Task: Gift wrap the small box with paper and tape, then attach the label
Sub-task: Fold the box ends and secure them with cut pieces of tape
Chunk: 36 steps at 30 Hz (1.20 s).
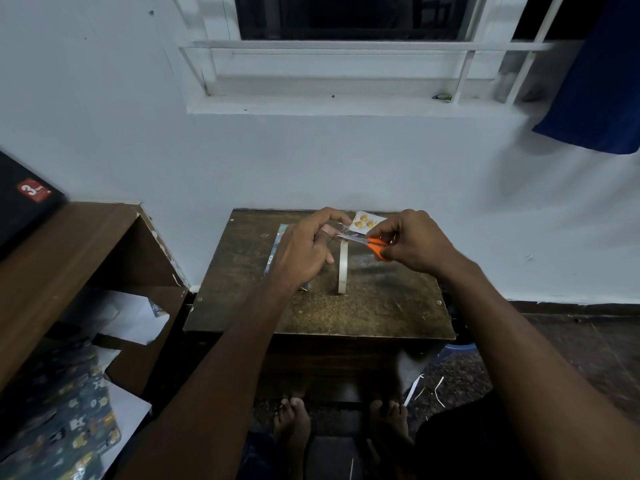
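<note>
- Landmark is the tape roll [343, 268], standing on its edge about mid-worktop [381, 306]. Everything else is placed off that.
- Left hand [304, 247] is up just above and left of the roll, fingers curled and pinching what looks like a pulled-out strip of tape. The strip itself is clear and really hard to make out.
- Right hand [412, 244] is above and right of the roll, clamped round the orange handles of the scissors [363, 241], blades pointing left toward the other hand's fingertips.
- The small box [277, 251], already in blue patterned paper, sits left of the roll and is mostly hidden under the left hand, so I can't tell how closed up the wrap is.
- The label [365, 221], a little card with yellow dots, lies just behind the roll.
- Handling guess: tape is featherlight, floppy and clingy, so keep it taut from both ends or it'll fold onto itself. Box looks light and rigid, so best pressed flat from the top. The paper is probably thin and creases easily.
- Spare wrapping paper [69, 427] is well off to the roll's left, down low.
</note>
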Motion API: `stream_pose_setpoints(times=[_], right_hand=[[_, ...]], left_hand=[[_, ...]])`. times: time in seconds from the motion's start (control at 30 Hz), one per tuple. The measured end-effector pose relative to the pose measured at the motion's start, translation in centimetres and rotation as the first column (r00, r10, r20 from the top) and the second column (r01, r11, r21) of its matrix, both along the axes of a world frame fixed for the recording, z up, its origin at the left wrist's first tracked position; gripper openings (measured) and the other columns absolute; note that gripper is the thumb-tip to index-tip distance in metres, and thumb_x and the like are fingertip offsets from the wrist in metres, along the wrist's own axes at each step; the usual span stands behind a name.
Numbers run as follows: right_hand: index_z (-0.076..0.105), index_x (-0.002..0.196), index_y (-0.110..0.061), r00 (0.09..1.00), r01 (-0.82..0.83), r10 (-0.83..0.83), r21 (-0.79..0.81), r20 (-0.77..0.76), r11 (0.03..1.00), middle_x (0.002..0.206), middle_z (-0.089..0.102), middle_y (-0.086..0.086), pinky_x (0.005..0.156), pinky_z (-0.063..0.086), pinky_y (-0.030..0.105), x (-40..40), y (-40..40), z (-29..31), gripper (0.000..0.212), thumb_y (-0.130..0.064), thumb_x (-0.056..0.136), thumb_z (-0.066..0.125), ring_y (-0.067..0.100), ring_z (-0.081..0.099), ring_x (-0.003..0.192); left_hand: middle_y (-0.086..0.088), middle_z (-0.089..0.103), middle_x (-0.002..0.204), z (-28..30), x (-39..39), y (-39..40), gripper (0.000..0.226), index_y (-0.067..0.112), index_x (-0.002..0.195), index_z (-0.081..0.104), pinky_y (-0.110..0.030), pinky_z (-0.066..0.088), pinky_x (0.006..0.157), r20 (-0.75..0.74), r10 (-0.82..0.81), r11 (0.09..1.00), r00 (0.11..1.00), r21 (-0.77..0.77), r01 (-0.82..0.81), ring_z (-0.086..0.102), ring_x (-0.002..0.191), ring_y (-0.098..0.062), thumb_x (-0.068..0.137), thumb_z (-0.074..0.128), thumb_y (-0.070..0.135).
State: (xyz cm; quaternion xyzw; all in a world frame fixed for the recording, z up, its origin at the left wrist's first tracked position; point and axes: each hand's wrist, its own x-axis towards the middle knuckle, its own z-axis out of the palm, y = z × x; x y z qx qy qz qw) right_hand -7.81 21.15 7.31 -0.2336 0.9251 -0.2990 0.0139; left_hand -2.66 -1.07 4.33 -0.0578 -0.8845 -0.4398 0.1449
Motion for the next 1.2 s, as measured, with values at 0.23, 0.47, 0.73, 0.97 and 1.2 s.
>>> stream_pose_setpoints(times=[0.23,0.47,0.73,0.97,1.2], right_hand=[[0.083,0.109,-0.027,0.998,-0.009,0.009,0.005,-0.056,1.000,0.090,0.076,-0.008,0.067,0.043,0.021,0.1,-0.3,0.0,0.035,-0.007,0.080,0.083,0.005,0.064,0.077],[0.084,0.101,-0.026,0.998,-0.048,0.047,0.023,0.032,0.999,0.080,0.077,-0.008,0.065,0.049,0.017,0.2,0.4,0.1,0.033,-0.004,0.077,0.082,0.004,0.068,0.071],[0.082,0.094,-0.020,0.978,0.207,-0.208,0.342,-0.035,0.917,0.090,0.070,0.003,0.072,0.048,0.029,0.2,-1.2,-2.4,0.012,-0.025,0.083,0.081,0.022,0.065,0.091],[0.073,0.101,-0.009,0.976,0.208,-0.210,0.487,-0.052,0.848,0.104,0.068,0.014,0.075,0.055,0.037,1.4,-3.5,-3.3,0.015,-0.013,0.087,0.073,0.033,0.067,0.098],[0.069,0.133,-0.032,0.978,-0.099,0.123,-0.145,0.167,0.985,0.124,0.073,-0.013,0.093,0.054,0.035,1.0,-3.0,-2.2,0.052,-0.024,0.084,0.083,0.016,0.070,0.105]], left_hand=[[0.009,0.079,0.098,0.1,0.0,-0.1,0.049,0.036,0.134,0.061,-0.041,0.057,0.056,0.012,-0.022,0.999,1.000,0.043,0.021,0.071,0.054,-0.015,0.107,0.041,0.000],[0.020,0.077,0.091,0.1,0.2,0.1,0.057,0.028,0.150,0.042,-0.037,0.061,0.069,0.072,0.001,0.989,0.997,0.145,-0.011,0.072,0.059,-0.014,0.101,0.058,0.004],[0.018,0.077,0.095,-0.7,-0.4,0.2,0.075,0.032,0.150,0.036,-0.042,0.059,0.078,0.076,0.005,0.991,0.997,0.130,-0.015,0.069,0.070,-0.016,0.091,0.079,0.019],[0.012,0.078,0.088,-0.9,-0.3,-0.1,0.068,0.028,0.146,0.044,-0.026,0.048,0.071,0.038,-0.024,0.979,0.999,0.203,0.016,0.061,0.063,-0.003,0.090,0.079,0.011],[0.001,0.077,0.091,-0.7,-0.5,-0.2,0.066,0.024,0.148,0.042,-0.024,0.048,0.069,0.045,-0.153,0.948,0.987,0.287,0.134,0.058,0.064,-0.007,0.094,0.077,0.007]])
